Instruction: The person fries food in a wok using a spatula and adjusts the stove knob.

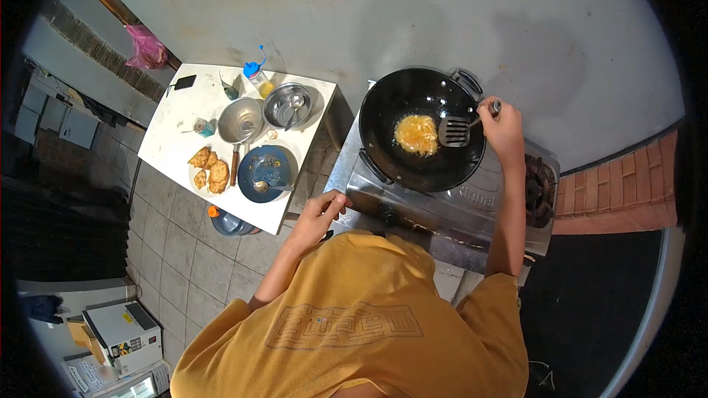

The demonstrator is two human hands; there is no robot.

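My right hand (503, 125) grips the handle of a slotted spatula (454, 131). The spatula's blade is inside a black wok (398, 92), close to the right side of a golden frying piece of food (417, 135) in bubbling oil. Two loop handles stick out from the wok, which sits on a steel gas stove (442, 210). Beside the stove's front left corner, my left hand (324, 210) is loosely closed, and nothing shows in its fingers.
Left of the stove, a white table (173, 114) bears a plate of fried pieces (218, 175), a dark blue bowl (265, 166), a saucepan (240, 119), a steel bowl (276, 107) and a blue-capped bottle (257, 77). A second burner (542, 184) is at the right.
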